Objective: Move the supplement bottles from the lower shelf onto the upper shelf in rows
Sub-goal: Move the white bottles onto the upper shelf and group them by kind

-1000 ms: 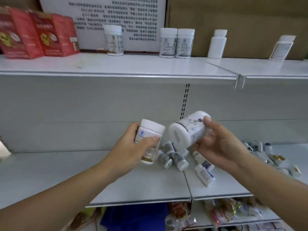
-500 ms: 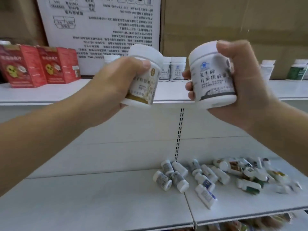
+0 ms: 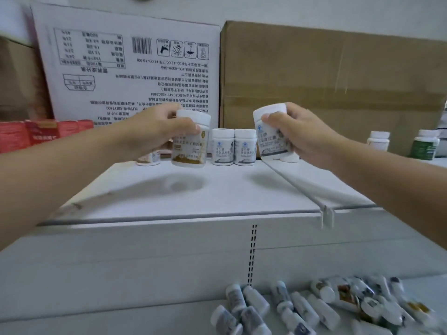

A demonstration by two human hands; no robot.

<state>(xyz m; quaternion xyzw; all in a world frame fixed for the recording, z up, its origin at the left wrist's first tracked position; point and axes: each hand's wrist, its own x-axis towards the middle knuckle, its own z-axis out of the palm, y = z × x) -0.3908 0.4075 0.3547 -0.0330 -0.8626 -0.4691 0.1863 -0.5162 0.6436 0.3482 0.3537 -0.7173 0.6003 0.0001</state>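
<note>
My left hand [image 3: 154, 131] grips a white bottle with a gold-brown label [image 3: 189, 146] just above the upper shelf [image 3: 217, 197]. My right hand [image 3: 297, 134] grips a white bottle with a blue-grey label [image 3: 271, 136], tilted slightly, over the shelf's right part. Between them two matching white bottles [image 3: 234, 147] stand side by side at the back. Another gold-label bottle [image 3: 148, 158] stands behind my left wrist, mostly hidden. Several small bottles [image 3: 302, 308] lie in a heap on the lower shelf [image 3: 96, 320].
A white printed carton [image 3: 130, 68] and a brown carton [image 3: 338, 81] stand behind the upper shelf. Red boxes [image 3: 43, 134] sit at the left. A white bottle [image 3: 378, 140] and a green-label bottle [image 3: 424, 145] stand at the far right. A shelf divider rail [image 3: 302, 187] runs diagonally.
Both hands have carried their bottles forward and down over the upper shelf, toward the two standing bottles. The view has tilted upward.
</note>
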